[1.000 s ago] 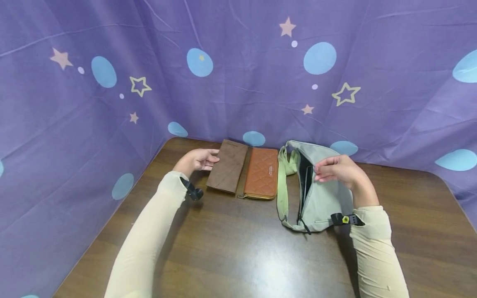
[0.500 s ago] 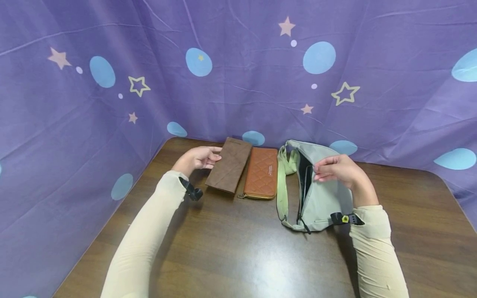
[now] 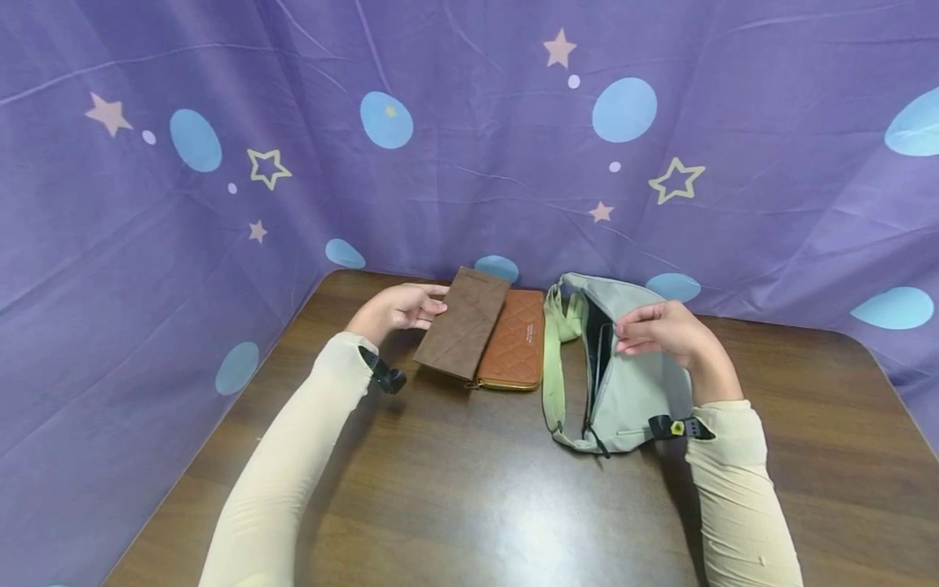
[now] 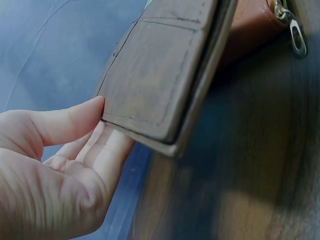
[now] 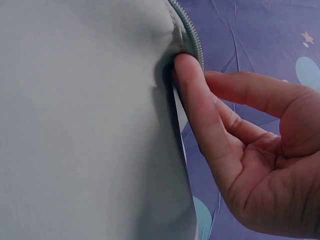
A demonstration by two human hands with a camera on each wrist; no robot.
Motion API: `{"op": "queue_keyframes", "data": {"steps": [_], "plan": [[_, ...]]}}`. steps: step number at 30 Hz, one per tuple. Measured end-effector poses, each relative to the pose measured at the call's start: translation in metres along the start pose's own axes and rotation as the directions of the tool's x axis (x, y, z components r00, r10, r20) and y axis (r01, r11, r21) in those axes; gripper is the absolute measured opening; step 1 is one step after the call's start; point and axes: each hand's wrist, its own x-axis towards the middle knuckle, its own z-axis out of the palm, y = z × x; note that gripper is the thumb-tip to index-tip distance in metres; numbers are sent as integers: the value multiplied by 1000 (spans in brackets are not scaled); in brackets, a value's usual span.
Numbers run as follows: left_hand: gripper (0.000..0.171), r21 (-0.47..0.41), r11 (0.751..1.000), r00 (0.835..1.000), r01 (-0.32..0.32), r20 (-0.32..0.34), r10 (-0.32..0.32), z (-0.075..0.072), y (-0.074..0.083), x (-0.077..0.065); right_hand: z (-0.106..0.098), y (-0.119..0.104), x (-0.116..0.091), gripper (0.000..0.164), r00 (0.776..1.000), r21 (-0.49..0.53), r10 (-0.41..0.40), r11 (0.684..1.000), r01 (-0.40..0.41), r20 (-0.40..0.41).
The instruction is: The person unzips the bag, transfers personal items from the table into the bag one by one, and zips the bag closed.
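Note:
My left hand (image 3: 406, 311) pinches the left edge of a dark brown wallet (image 3: 465, 323), which is tilted and raised off the table. In the left wrist view the thumb lies on one face of the wallet (image 4: 150, 75) and the fingers are behind it. Partly under the wallet is an orange-brown quilted zip purse (image 3: 516, 342). A pale green bag (image 3: 645, 375) lies to the right, its zipped mouth parted on a dark inside. My right hand (image 3: 663, 334) pinches the rim of that mouth; the right wrist view shows the zipper teeth beside the fingertips.
A light green strap (image 3: 555, 367) loops along the bag's left side. The brown wooden table (image 3: 440, 489) reaches back to a purple curtain (image 3: 477, 163) with stars and blue ovals, which also hangs at the left.
My left hand has lifted the brown wallet and moved it right, so that it now overlaps the quilted purse. The right hand stays on the bag's rim.

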Motion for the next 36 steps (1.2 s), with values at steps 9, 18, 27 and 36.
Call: {"op": "queue_keyframes", "data": {"steps": [9, 18, 27, 36], "plan": [[62, -40, 999, 999, -26, 40, 27, 9, 4, 2, 0, 0, 1, 25, 1000, -1, 1, 1000, -1, 2], [61, -61, 997, 997, -38, 59, 41, 23, 7, 6, -1, -1, 1, 21, 1000, 5, -2, 1000, 2, 1], [61, -59, 998, 998, 5, 68, -1, 47, 7, 14, -3, 0, -1, 23, 1000, -9, -10, 1000, 10, -2], [63, 34, 999, 997, 42, 65, -44, 72, 11, 23, -4, 0, -1, 26, 1000, -7, -12, 1000, 12, -5]]}}
